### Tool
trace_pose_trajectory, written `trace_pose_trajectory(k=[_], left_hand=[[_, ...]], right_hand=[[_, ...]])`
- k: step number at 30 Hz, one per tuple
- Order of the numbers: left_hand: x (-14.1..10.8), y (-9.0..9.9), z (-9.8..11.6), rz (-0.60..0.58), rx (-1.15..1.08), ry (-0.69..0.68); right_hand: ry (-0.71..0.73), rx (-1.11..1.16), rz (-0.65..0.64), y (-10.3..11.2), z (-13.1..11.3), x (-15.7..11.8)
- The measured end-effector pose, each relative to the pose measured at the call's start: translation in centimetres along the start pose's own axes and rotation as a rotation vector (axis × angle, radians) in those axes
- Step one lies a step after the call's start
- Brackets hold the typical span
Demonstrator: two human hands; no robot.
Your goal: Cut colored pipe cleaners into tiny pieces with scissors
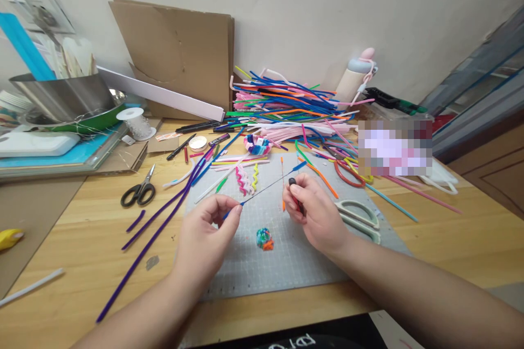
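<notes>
My left hand [215, 229] pinches one blue end of a pipe cleaner [262, 191]. Its middle looks thin and bare, like wire, and its far end is a fuzzy blue tip. My right hand [315, 210] is wrapped round a small red tool with a black end [292, 181]; the fingers hide most of it, and I cannot make out its kind. That black end is close to the wire; whether they touch I cannot tell. Below, between the hands, a small teal and orange fuzzy piece [265, 239] lies on the grey cutting mat [245, 278].
Black scissors [139, 191] lie at left beside long purple pipe cleaners [141, 251]. Grey-handled scissors [360, 218] are by my right wrist. A big heap of coloured pipe cleaners [286, 103] fills the back, near a bottle [354, 79]. A steel pot [65, 98] stands back left.
</notes>
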State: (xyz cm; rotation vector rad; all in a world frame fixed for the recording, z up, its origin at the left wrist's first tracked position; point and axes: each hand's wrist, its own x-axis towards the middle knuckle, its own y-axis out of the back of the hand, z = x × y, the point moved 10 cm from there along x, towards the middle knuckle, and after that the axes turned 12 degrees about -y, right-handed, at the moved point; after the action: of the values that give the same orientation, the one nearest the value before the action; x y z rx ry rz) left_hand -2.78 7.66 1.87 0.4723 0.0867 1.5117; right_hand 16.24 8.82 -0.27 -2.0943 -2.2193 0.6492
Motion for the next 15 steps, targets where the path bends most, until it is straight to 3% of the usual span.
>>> trace_pose_trajectory(k=[8, 15], left_hand=[[0.0, -0.3, -0.9, 0.004, -0.141, 0.096], [-0.7, -3.8, -2.9, -0.166, -0.572, 0.369]], right_hand=[[0.028, -0.002, -0.011, 0.1, 0.0, 0.0], [0.104, 0.017, -0.054, -0.2, -0.9, -0.2]])
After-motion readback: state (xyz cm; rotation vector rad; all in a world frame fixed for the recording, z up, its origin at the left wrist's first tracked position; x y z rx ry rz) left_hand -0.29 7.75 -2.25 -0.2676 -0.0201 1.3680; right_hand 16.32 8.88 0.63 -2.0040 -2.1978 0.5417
